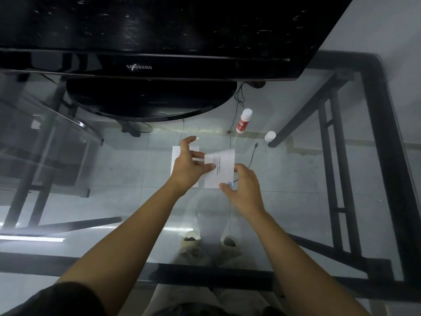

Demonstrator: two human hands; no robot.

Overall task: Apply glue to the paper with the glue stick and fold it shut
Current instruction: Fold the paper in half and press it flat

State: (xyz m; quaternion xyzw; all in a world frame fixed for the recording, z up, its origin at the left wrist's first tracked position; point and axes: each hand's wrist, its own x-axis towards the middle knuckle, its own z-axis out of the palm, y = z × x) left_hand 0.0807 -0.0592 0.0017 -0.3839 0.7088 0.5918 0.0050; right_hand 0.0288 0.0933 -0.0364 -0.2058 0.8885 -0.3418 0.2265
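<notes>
White paper (222, 169) half-folded; uncapped glue stick (243, 120) lying beyond.

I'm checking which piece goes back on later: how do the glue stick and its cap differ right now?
The glue stick is a long tube with a red label; the cap is short and plain white. The glue stick stands nearer the monitor base, the cap apart to its right, nearer the table's dark frame. Both stand on the glass table, untouched by either hand.
</notes>
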